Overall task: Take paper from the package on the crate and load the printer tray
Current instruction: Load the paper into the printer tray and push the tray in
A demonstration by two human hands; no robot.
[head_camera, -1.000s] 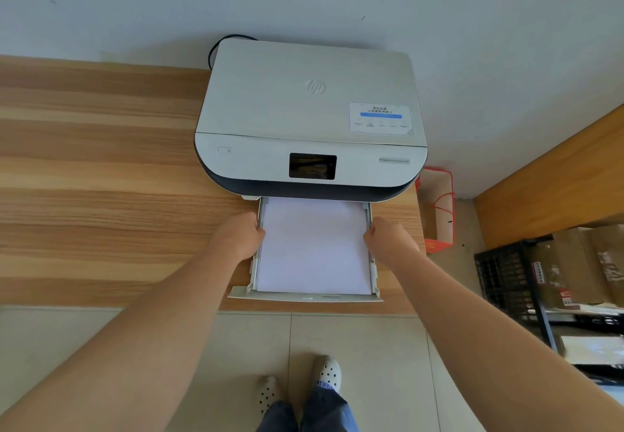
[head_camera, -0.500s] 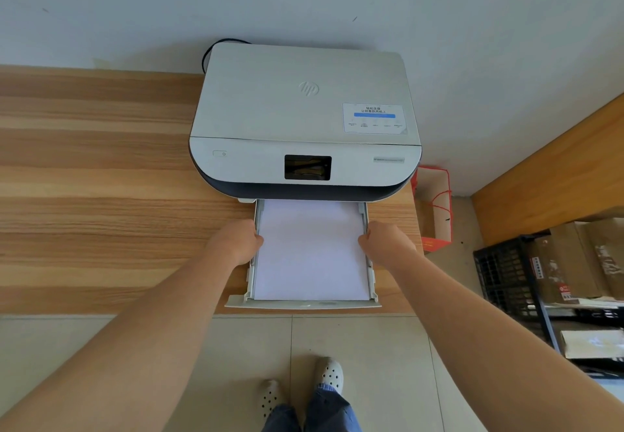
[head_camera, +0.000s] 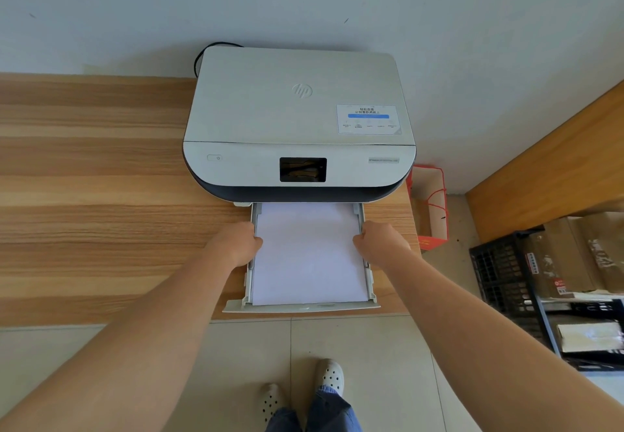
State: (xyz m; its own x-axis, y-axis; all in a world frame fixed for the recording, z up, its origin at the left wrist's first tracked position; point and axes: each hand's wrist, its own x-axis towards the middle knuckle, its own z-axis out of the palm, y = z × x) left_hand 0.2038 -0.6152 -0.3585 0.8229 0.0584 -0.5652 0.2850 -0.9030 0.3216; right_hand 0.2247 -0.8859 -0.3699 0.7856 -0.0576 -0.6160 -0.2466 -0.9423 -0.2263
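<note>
Left hand (head_camera: 236, 244) curled on the tray (head_camera: 248, 283) left rail at 9 o'clock of the paper (head_camera: 307, 256), fingertips on the sheet edge. Paper stack lying flat inside the pulled-out tray, square between the guides, rear end under the printer (head_camera: 297, 121) at 12. Probably light, floppy, slick sheet on sheet; best handled by both long edges, never one corner. Tray likely thin plastic, so push level from both rails. Right hand (head_camera: 380, 242) mirrored at 3 o'clock, curled on the right rail, touching paper. Desk (head_camera: 101, 195) carrying printer. Crate (head_camera: 499, 269) far right at 3; contents look like cartons, package not identifiable.
</note>
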